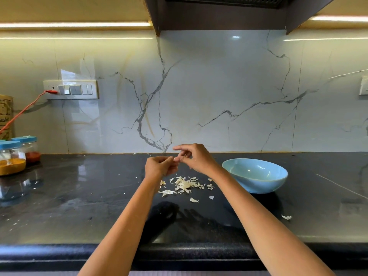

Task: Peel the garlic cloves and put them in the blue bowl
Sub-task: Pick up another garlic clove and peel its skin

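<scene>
Both hands are raised together above the black counter, in front of the marble wall. My left hand [160, 166] has its fingers curled round a small pale garlic clove [176, 158], which barely shows between the two hands. My right hand [194, 156] pinches at the clove's tip with thumb and fingers, index finger stretched out to the left. Below the hands lies a heap of white garlic peels [185, 185]. The blue bowl [256, 183] stands on the counter just right of my right forearm; its visible inside looks bare.
Clear jars with blue lids [12, 158], holding yellow and red powders, stand at the far left. A red cable [25, 108] runs from the wall switch panel [70, 89]. Stray peel bits [286, 217] lie on the counter. The rounded counter edge [179, 253] runs along the front.
</scene>
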